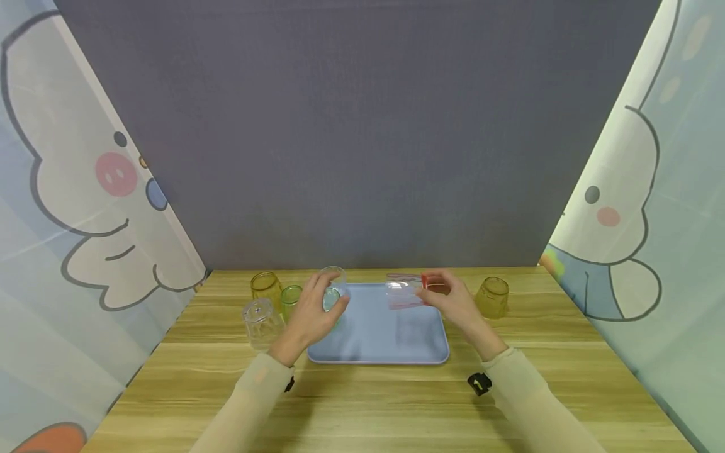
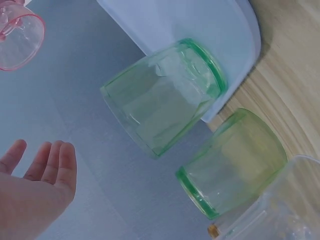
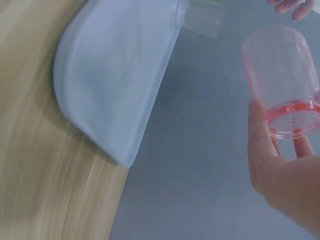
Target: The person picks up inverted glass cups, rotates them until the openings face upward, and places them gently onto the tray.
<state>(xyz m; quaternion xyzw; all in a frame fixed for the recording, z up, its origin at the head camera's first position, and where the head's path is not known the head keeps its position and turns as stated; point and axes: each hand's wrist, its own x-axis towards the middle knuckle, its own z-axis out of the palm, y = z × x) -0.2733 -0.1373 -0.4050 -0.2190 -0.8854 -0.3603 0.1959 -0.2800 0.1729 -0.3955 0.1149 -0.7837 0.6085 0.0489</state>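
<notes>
While the right hand pinches a pink cup over the tray's far right corner, the left hand hangs open-fingered, empty, beside a green cup at its far left corner.

No words, numbers, brands or labels can be read on anything here; the side curtains carry only cartoon drawings.
</notes>
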